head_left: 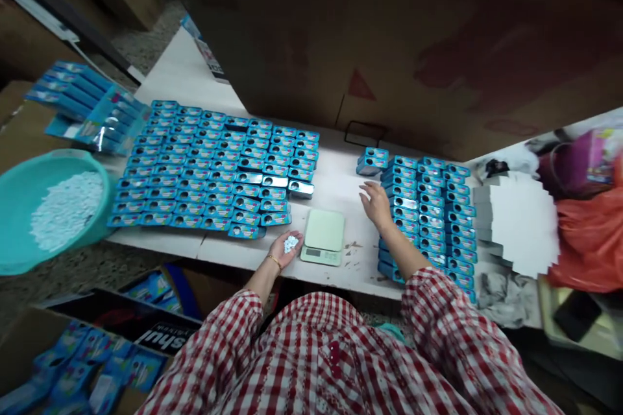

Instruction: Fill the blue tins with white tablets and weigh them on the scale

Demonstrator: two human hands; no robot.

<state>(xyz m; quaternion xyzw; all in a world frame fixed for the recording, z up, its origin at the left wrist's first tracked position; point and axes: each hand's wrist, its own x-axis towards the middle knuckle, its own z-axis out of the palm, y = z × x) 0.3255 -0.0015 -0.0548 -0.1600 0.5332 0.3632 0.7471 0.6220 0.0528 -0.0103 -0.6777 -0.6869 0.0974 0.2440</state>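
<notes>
My left hand (285, 251) is palm up at the table's front edge, cupping a small heap of white pieces (291, 244). Just right of it sits a pale green kitchen scale (323, 237) with nothing on its platform. My right hand (376, 203) hovers over the table, its fingers apart and nothing in them. Close beside it stand rows of small blue boxes (405, 214), with a short separate stack (372, 161) behind the fingers. Many more blue boxes (209, 168) stand in tight rows to the left of the scale.
A turquoise basin (97, 175) at the far left holds a heap of similar white pieces. Below it, an open carton holds blue packs (104, 363). A large cardboard box (311, 32) backs the table. White cartons (523, 224) and a red plastic bag (591, 240) are on the right.
</notes>
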